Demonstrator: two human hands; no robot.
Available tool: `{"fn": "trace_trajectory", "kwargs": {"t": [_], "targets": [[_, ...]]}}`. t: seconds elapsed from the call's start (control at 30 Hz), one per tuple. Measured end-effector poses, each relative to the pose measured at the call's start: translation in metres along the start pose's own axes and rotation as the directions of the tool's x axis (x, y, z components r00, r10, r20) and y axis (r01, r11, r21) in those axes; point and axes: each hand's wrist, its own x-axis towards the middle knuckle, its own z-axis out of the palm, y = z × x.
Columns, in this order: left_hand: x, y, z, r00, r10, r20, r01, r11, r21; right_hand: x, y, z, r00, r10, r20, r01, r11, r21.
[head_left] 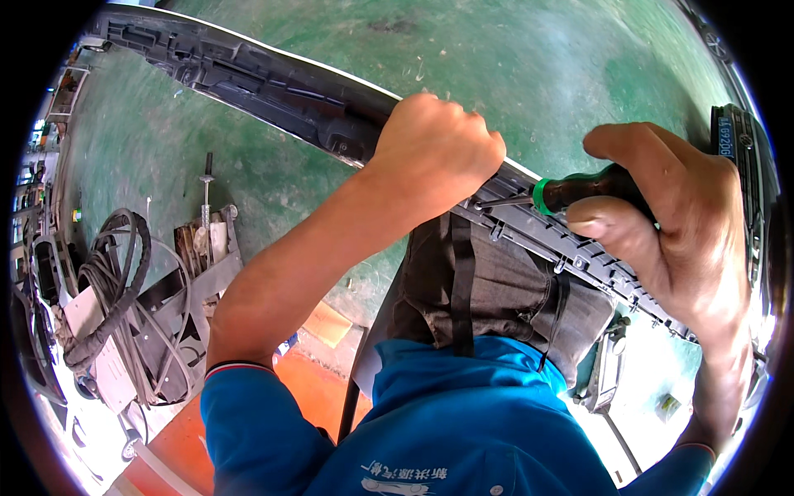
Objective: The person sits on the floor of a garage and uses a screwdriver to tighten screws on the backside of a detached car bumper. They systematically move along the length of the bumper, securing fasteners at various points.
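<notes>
A long black plastic car trim panel [273, 93] with a pale outer edge runs slantwise from the far left to the near right, across my lap. My left hand [438, 145] is closed in a fist over its middle; the knuckles face up and hide what the fingers grip. In my right hand [695, 215] lies a screwdriver [571, 192] with a dark handle and a green collar. Its metal shaft points left, the tip at the panel just beside my left fist. My thumb and forefinger are spread around the handle, whose rear end is hidden in the palm.
Green floor [529, 58] spreads beyond the panel. To the left stand coiled dark hoses [124, 289] and grey metal equipment [182, 331]. An orange surface [310, 393] lies beside my left elbow. A car front [732, 136] with a blue plate is at the right edge.
</notes>
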Motion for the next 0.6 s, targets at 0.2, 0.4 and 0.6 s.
{"fn": "trace_trajectory", "kwargs": {"t": [0.2, 0.4, 0.6], "targets": [[-0.002, 0.000, 0.002, 1.000, -0.016, -0.010, 0.016, 1.000, 0.014, 0.013, -0.003, -0.007, 0.995, -0.090, 0.037, 0.088, 0.995, 0.052], [-0.005, 0.000, 0.003, 0.999, 0.007, -0.042, -0.006, 1.000, 0.024, 0.018, -0.019, -0.005, 0.992, 0.122, -0.020, -0.120, 0.989, 0.088], [-0.006, 0.002, 0.001, 0.998, -0.026, -0.058, 0.026, 1.000, -0.008, 0.018, -0.015, -0.009, 0.999, -0.040, 0.036, 0.043, 0.995, -0.090]]}}
